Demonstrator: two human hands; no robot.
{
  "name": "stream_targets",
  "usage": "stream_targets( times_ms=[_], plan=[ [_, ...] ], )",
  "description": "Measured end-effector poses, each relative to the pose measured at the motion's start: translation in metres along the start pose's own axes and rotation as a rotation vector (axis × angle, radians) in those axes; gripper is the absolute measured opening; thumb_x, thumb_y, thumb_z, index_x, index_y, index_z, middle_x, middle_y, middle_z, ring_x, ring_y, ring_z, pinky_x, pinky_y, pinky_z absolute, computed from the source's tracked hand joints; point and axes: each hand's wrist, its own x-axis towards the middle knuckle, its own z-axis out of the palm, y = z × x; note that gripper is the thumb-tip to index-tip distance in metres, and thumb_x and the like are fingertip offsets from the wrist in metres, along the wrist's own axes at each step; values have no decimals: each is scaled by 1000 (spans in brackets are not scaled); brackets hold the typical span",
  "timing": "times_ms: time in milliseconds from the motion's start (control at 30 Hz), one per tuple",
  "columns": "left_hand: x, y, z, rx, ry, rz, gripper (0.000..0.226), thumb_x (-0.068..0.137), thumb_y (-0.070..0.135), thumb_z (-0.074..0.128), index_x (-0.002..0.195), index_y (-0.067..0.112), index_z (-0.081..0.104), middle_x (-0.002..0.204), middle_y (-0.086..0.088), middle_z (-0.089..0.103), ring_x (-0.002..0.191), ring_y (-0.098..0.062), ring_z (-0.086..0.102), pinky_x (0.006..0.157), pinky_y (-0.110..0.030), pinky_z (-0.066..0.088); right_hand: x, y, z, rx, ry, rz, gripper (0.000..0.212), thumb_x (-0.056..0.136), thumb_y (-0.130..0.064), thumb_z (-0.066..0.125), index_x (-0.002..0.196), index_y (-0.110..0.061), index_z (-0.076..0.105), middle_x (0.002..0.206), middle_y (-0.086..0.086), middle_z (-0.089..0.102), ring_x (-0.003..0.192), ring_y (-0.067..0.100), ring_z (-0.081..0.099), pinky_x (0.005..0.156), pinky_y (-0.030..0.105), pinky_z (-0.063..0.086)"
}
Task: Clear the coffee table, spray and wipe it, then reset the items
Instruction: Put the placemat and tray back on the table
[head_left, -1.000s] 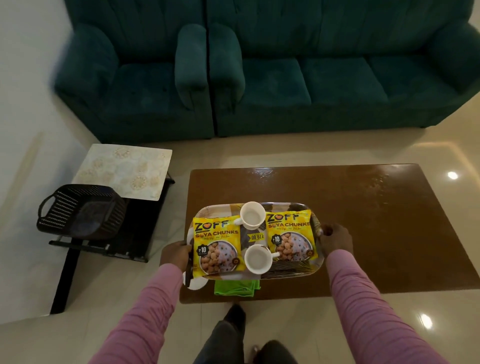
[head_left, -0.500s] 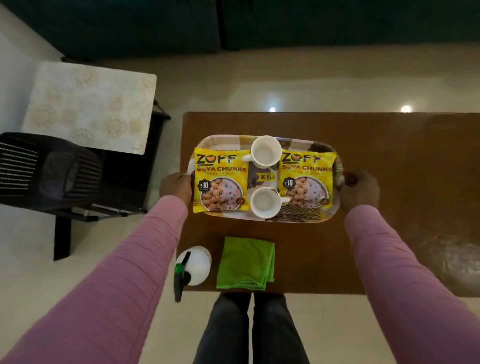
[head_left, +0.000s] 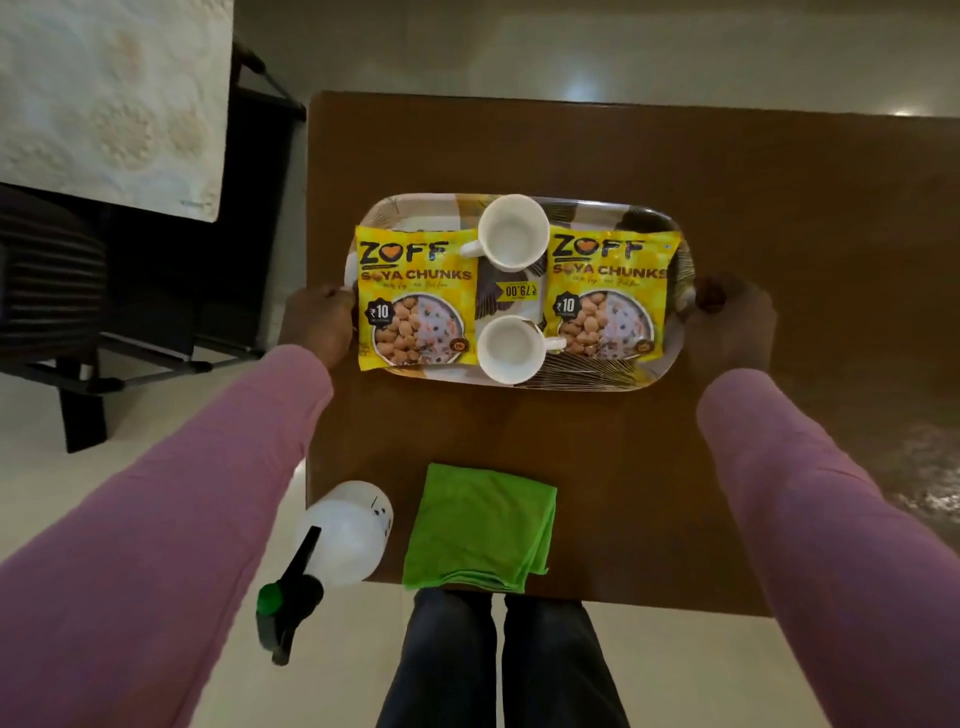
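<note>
Near edge: spray bottle (head_left: 345, 530) at the near-left corner of the coffee table (head_left: 779, 208), green cloth (head_left: 478, 530) folded just right of it, flat on the top. The bottle's trigger head points out past the table edge. Can't tell whether its base sits fully on the top.

Mid: left hand (head_left: 317, 327) wraps the left short end of the tray (head_left: 597, 210), right hand (head_left: 732, 322) wraps the right short end. Both are curled round the rim, and the fingers underneath are hidden. The tray's long axis runs left-right, square to the body, so the hands are equally placed and neither has to reach.

Load: left packet (head_left: 415, 301) and right packet (head_left: 610, 296) lie flat. Far cup (head_left: 513, 231) and near cup (head_left: 511, 349) stand upright between them, both looking empty, handles pointing opposite ways.

The tray sits over the left half of the table, well apart from the cloth. Can't tell whether it's resting or just lifted, since no gap or shadow is readable.

My read: this is the clearing step. The move turns on keeping the tray level, because the cups are loose.

Far left: side stand (head_left: 114, 93) with a patterned top, cut off by the frame. It lies left and beyond the left hand, a plausible drop spot. The dark slatted object (head_left: 47, 280) at the left edge is too cropped to identify.
</note>
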Motion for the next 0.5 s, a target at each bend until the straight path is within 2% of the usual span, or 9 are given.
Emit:
stream_targets(
  times_ms=[67,167,233,300,400,500],
  plan=[
    [5,-4,1,19,28,18,33,99,17,47,115,-8,62,118,-30,62,88,-28,54,93,-44,48,1,2,3,13,3,9,21,86,-9,56,104,-12,66,102,9,69,93,28,64,76,32,49],
    [-2,-3,2,54,55,33,27,98,22,46,106,7,68,108,-18,68,93,-31,63,84,-40,52,-3,-3,-1,-26,3,18,23,87,-11,56,109,-12,64,107,10,68,98,30,63,78,32,46],
    [-15,1,0,137,93,67,27,99,21,45,110,9,66,107,-12,65,94,-31,60,76,-33,44,-9,-9,-8,-77,35,19,27,87,-15,55,113,-12,61,115,11,63,105,33,59,81,35,45],
    [-31,6,-6,177,112,137,27,99,20,44,115,7,62,113,-14,62,95,-32,60,74,-32,40,-18,-17,-17,-105,64,14,38,89,-20,54,125,-9,53,128,14,52,116,36,52,90,40,43],
    [-62,8,-13,285,90,288,26,98,19,47,120,9,55,124,-21,53,104,-37,56,82,-38,42,-43,-27,-31,-93,59,-46,54,91,-22,56,139,-5,39,143,16,40,130,35,41,105,42,36],
    [-113,10,-19,304,55,340,45,94,18,54,138,13,44,143,-15,39,122,-37,48,97,-44,43,-83,-35,-48,-118,11,-151,59,91,-21,58,143,-6,35,150,13,33,139,30,30,114,41,28]
  ],
)
